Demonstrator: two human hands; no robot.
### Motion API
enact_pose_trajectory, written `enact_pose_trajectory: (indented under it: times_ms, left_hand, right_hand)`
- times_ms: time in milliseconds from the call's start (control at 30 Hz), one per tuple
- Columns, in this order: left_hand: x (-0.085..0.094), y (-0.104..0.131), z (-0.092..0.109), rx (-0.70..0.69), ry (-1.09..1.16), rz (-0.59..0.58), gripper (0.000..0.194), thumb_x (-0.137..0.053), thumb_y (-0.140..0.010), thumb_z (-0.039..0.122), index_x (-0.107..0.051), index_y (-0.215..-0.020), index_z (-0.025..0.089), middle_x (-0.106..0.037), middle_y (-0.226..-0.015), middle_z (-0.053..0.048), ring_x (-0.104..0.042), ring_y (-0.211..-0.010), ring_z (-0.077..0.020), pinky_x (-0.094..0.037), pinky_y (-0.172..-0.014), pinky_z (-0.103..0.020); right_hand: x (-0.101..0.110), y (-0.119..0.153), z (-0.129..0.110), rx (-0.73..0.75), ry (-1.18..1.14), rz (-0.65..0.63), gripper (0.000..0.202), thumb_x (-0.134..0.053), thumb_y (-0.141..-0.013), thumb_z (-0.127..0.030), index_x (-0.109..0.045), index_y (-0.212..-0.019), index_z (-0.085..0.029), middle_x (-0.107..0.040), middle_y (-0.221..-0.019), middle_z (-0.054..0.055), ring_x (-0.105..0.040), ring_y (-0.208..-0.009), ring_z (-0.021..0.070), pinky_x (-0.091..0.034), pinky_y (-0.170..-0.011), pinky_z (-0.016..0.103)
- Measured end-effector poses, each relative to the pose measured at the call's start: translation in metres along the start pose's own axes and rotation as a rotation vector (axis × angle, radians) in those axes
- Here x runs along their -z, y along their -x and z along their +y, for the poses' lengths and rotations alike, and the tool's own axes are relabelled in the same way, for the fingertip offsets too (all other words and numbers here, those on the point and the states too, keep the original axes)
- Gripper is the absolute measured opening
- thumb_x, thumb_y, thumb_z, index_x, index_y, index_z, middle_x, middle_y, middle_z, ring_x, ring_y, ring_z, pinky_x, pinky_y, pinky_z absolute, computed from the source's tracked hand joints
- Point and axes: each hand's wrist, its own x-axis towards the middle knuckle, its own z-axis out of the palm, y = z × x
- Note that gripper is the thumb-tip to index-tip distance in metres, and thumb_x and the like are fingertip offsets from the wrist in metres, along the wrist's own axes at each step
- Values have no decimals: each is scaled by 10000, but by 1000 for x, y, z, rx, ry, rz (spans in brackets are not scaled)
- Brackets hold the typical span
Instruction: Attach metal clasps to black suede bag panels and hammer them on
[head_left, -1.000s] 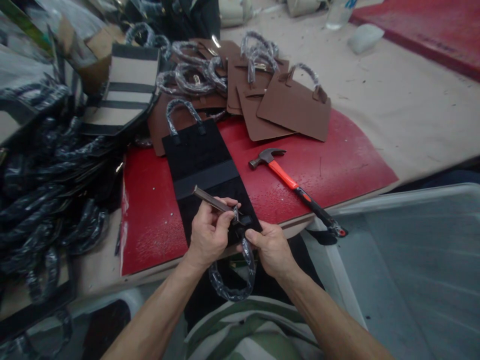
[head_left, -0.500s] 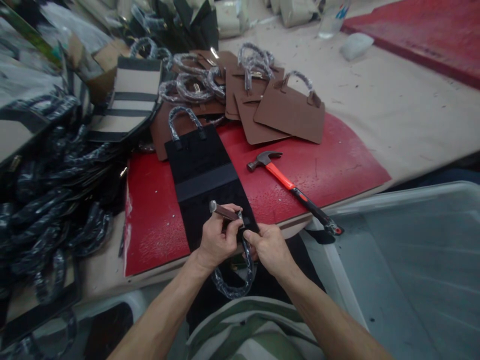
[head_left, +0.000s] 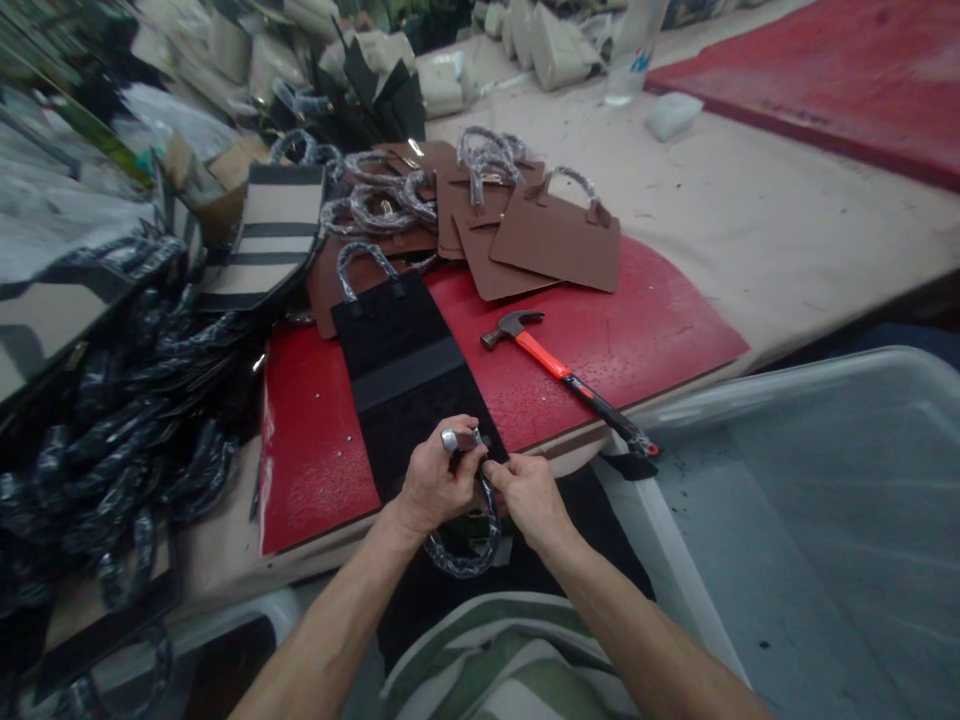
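A black bag panel (head_left: 409,345) lies flat across a red board, with a plastic-wrapped handle (head_left: 346,262) at its far end. A second wrapped handle (head_left: 466,566) hangs from its near end over the board's edge. My left hand (head_left: 435,478) is closed on a short brown tool with metal ends (head_left: 459,440), held over the near end of the panel; its exact kind is unclear. My right hand (head_left: 536,497) pinches the panel's near edge by the handle's base, close beside my left fingertips. A claw hammer (head_left: 555,368) lies to the right on the board.
Brown bag panels (head_left: 559,240) with wrapped handles overlap at the board's (head_left: 630,320) far side. Black bag pieces (head_left: 112,400) pile up on the left. A grey plastic bin (head_left: 817,520) stands at the right. Behind are a clear bottle (head_left: 630,65) and another red board (head_left: 817,80).
The camera view has shifted a little. The tool in my left hand has tipped so its metal cap faces me more. Both hands stay at the panel's near end.
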Motion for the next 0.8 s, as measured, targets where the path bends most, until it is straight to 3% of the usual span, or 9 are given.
enact_pose_trajectory:
  times_ms: [167,267,333,433,500,567,667,733,800]
  left_hand:
    - [2,-8,4,2,83,-55,114,-584,-891,181,-559,-999,206,-646,-1060,-93,-664,-1009,-200,-556,-868,-347]
    - [2,-10,7,1,93,-49,101,-576,-895,178,-575,-993,200,-638,-1045,-89,-661,-980,-192,-552,-864,-347]
    - [1,-10,9,5,85,-39,105,-576,-894,174,-576,-995,201,-642,-1044,-87,-664,-970,-191,-551,-856,-342]
    - [-1,-8,9,9,82,-28,119,-580,-885,161,-574,-996,205,-648,-1041,-88,-665,-967,-197,-549,-853,-341]
    - [-2,-8,10,13,85,-26,119,-579,-879,154,-575,-985,207,-650,-1032,-86,-665,-954,-200,-547,-855,-343]
    - [-3,-8,10,16,83,-26,119,-575,-874,147,-574,-976,209,-653,-1028,-84,-663,-948,-203,-545,-858,-343]
    - [-4,-8,12,8,74,-21,130,-566,-874,138,-571,-983,209,-654,-1029,-88,-656,-958,-209,-541,-852,-343]
    - [-4,-8,12,7,72,-15,116,-562,-876,134,-570,-968,205,-655,-1016,-85,-648,-947,-206,-536,-847,-342]
    - [-5,-8,13,10,72,-13,93,-560,-877,134,-566,-942,199,-653,-996,-78,-640,-931,-199,-529,-850,-339]
  right_hand:
    - [21,7,-10,15,85,-80,233,-611,-785,-373,-613,-647,-186,-622,-541,18,-591,-496,172,-417,-475,251]
    - [50,14,-27,139,335,-44,240,-566,-834,-361,-656,-692,-190,-644,-577,30,-615,-553,182,-419,-541,268]
    - [73,16,-41,297,546,92,270,-539,-874,-381,-682,-740,-196,-671,-646,42,-631,-627,196,-428,-613,291]
    - [104,9,-62,525,820,394,254,-538,-905,-367,-708,-937,-181,-703,-864,86,-642,-795,239,-437,-729,331]
    - [118,-2,-74,609,1028,487,251,-566,-901,-331,-682,-1038,-155,-672,-1036,137,-615,-950,285,-433,-826,368]
    - [124,-16,-84,557,1159,426,266,-615,-879,-309,-652,-1075,-133,-615,-1146,181,-559,-1077,331,-409,-912,409]
    - [121,-34,-97,326,1042,238,237,-638,-844,-227,-614,-1059,-130,-568,-1196,198,-518,-1157,353,-384,-959,431]
    - [115,-44,-104,233,919,154,195,-624,-801,-143,-597,-994,-140,-595,-1125,174,-553,-1115,328,-412,-914,396]
    - [105,-51,-110,180,837,77,160,-613,-752,-100,-580,-901,-149,-630,-942,122,-617,-951,274,-460,-791,336]
